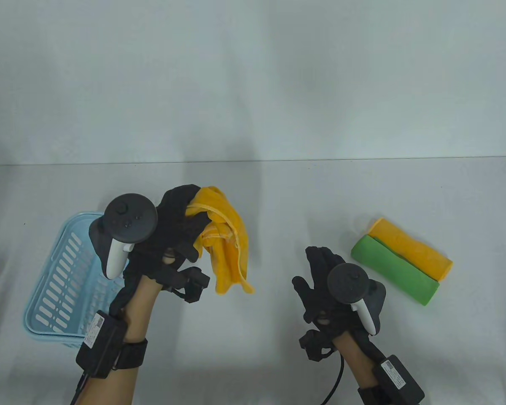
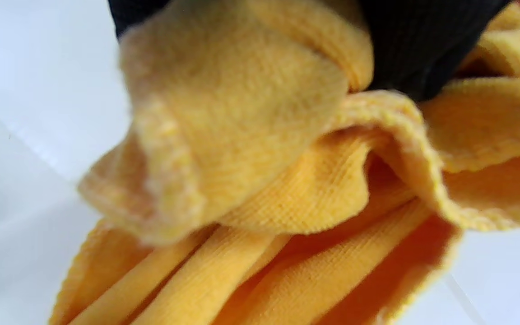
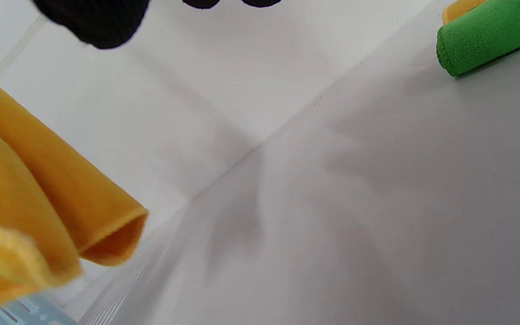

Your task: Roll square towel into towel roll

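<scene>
A crumpled yellow towel (image 1: 227, 240) hangs above the table, bunched in my left hand (image 1: 183, 225), whose gloved fingers curl round its top edge. In the left wrist view the yellow towel (image 2: 260, 180) fills the frame in loose folds below the black fingers (image 2: 418, 40). My right hand (image 1: 322, 278) hovers over the table to the right of the towel, fingers relaxed, holding nothing. From the right wrist view, a hanging fold of the yellow towel (image 3: 39, 194) shows at the left and only black fingertips (image 3: 97, 22) at the top.
A light blue slotted basket (image 1: 63, 278) stands at the left, partly under my left arm. Two finished rolls lie side by side at the right: a green roll (image 1: 394, 270) and a yellow roll (image 1: 413, 249). The green roll (image 3: 485, 36) also appears in the right wrist view.
</scene>
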The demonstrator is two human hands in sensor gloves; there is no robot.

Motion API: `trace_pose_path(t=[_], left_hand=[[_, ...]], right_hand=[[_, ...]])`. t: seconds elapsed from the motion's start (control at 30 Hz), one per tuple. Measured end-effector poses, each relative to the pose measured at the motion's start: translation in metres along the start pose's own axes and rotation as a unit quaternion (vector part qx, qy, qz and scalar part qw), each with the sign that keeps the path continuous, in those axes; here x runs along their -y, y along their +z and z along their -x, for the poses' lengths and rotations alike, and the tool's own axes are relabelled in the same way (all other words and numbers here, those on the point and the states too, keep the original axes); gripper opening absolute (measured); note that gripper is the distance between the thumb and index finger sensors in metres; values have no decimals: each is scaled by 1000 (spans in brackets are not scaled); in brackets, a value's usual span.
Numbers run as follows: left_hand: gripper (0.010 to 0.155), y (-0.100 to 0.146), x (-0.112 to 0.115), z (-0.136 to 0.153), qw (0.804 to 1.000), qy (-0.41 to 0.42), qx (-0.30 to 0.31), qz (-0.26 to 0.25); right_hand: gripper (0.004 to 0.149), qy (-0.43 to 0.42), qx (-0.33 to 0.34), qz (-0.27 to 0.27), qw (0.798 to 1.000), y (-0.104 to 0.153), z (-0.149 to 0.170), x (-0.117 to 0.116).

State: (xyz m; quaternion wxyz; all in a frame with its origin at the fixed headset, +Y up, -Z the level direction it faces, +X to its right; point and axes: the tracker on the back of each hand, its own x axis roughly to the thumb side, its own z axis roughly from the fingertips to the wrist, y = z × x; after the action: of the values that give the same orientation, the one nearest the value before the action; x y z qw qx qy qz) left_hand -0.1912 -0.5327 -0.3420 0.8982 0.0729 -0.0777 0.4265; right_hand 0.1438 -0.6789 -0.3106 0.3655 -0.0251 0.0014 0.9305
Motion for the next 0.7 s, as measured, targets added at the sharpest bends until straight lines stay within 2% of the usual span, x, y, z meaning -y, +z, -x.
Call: trace_pose_path(t=[0.13, 0.3, 0.43, 0.7], left_hand=[[54, 11, 24, 20, 1000, 5, -1, 7], [54, 22, 42, 36, 1000, 16, -2, 15], [54, 32, 50, 44, 1000, 18, -4, 15], [54, 45, 51, 48, 999, 36, -13, 4]], right_hand=[[74, 12, 2, -3, 1000, 0, 0, -2], [72, 15, 3, -9, 1000, 0, -1, -4], [69, 16, 8, -26, 999, 2, -2, -8], [57, 43, 22, -89, 995, 6, -9, -32]])
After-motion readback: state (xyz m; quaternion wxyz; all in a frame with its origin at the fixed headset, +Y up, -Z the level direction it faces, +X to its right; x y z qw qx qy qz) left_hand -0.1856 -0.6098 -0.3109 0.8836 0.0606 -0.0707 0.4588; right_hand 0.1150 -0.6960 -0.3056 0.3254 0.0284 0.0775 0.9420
